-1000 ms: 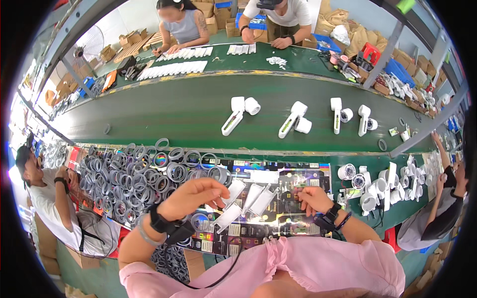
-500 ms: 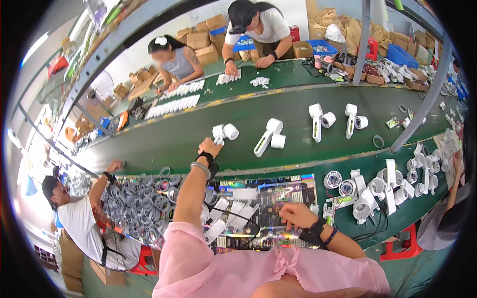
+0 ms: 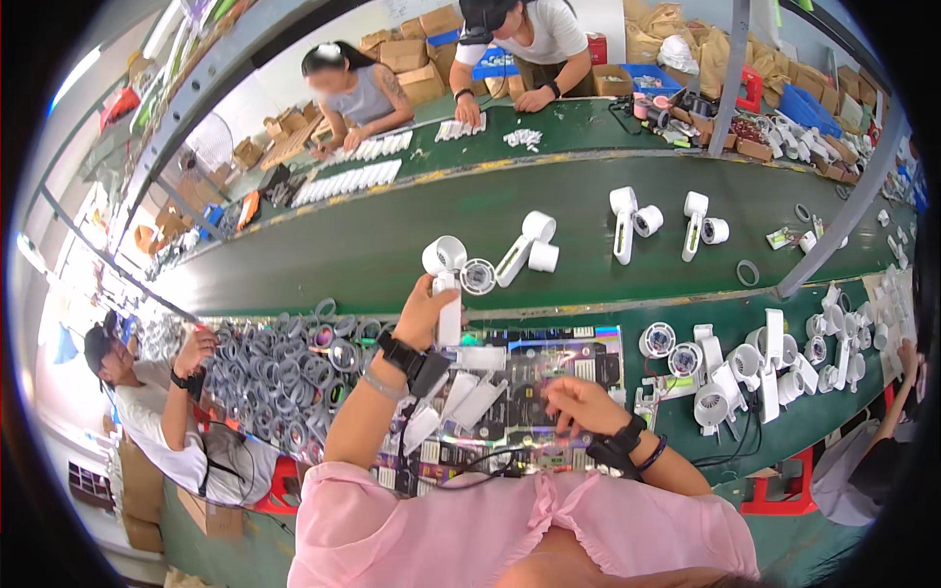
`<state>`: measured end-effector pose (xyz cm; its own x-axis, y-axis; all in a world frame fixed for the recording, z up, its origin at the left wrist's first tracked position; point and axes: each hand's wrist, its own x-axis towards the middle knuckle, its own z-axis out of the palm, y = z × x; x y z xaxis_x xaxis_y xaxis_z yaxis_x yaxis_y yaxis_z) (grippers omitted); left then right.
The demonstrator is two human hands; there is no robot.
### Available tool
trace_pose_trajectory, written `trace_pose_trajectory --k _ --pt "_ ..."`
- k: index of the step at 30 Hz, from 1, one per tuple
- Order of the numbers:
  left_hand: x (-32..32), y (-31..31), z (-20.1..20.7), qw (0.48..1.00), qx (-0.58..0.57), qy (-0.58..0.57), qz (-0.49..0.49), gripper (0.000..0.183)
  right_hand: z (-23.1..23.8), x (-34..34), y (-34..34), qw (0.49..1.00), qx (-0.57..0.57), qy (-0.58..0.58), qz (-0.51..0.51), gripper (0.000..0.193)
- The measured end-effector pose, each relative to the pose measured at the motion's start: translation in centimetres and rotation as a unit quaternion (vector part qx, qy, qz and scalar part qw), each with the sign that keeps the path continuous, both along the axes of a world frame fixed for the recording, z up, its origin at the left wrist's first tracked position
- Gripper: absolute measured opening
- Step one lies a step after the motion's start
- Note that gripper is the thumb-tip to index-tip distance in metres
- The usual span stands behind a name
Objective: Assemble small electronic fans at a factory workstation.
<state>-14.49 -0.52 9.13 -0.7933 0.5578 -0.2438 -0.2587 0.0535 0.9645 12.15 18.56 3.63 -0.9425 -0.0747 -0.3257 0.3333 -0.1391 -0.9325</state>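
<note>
My left hand [image 3: 421, 318] is closed around the handle of a white handheld fan body [image 3: 447, 257], raised over the near edge of the belt. Its hollow round head faces up, and a round motor part [image 3: 478, 277] hangs beside the head. My right hand [image 3: 582, 404] hovers above shiny printed sheets [image 3: 529, 431], its fingers loosely bent and apart, with nothing in them. White fan handle pieces [image 3: 472, 400] lie on the sheets between my hands. Farther off on the belt, more white fan bodies [image 3: 624, 223] rest with their round parts alongside.
Grey rings [image 3: 284, 377] are heaped at the left, near a seated co-worker [image 3: 162, 421]. White fan parts [image 3: 745, 367] crowd the green table at the right. A metal post [image 3: 853, 186] rises beyond them. Two people stand or sit across the green belt [image 3: 372, 235].
My left hand has drawn the fan body off the belt toward me, turning its head upward. My right hand has shifted slightly, fingers loosening. The co-worker at left has pulled a hand back.
</note>
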Motion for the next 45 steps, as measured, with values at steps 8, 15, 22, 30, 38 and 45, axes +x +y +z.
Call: trace_pose_trajectory --k 8,15,22,30,38,45 --pt "16.0 -1.7 0.5 0.993 0.107 0.048 -0.002 0.058 6.0 -2.2 -2.7 0.993 -0.065 0.093 -0.020 0.062" --pt "19.6 -1.4 -0.2 0.980 0.096 0.169 0.034 0.063 4.2 -2.8 -5.4 0.951 0.096 0.225 -0.189 0.044" --pt "19.7 -1.6 -0.9 0.988 0.068 0.138 0.004 0.066 7.4 -2.1 -5.2 0.828 0.321 0.427 -0.170 0.038" --pt "20.6 -1.2 -0.1 0.972 0.095 0.216 -0.015 0.088 6.5 -2.7 -4.1 0.881 0.172 0.404 -0.176 0.037" --pt "20.7 -1.5 -1.0 0.978 0.054 0.199 -0.026 0.082 5.5 -2.5 -4.3 0.886 0.164 0.396 -0.175 0.037" --pt "20.6 -1.4 -2.7 0.983 0.073 0.163 -0.052 0.078 4.8 -2.3 -4.0 0.918 0.153 0.323 -0.172 0.033"
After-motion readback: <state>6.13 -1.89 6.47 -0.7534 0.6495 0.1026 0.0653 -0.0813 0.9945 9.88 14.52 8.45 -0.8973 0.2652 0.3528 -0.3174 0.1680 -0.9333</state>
